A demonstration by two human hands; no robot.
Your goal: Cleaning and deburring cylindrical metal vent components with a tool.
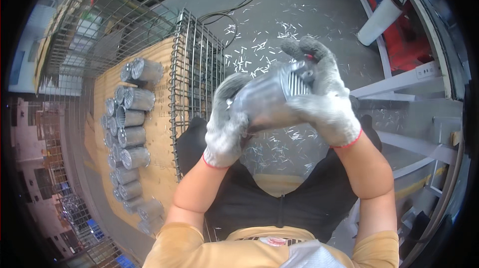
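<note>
A silvery metal cylinder [264, 93] with a finned end is held up before me, over the floor between my knees. My left hand [223, 131], in a grey-and-white work glove, wraps round its left end. The gloved right hand [327, 101] curls about the finned end, thumb below and fingers above. The cylinder lies tilted, its finned end towards the right, slightly blurred. Similar metal cylinders [134, 137] lie stacked in rows on a brown cardboard sheet [162, 143] to my left.
A wire mesh cage [187, 63] stands close at my left, around the cardboard. Thin metal slivers [254, 48] litter the grey floor. White frame bars [399, 86], a red object [399, 43] and a white roll [380, 20] are at the right. A cable [219, 16] lies ahead.
</note>
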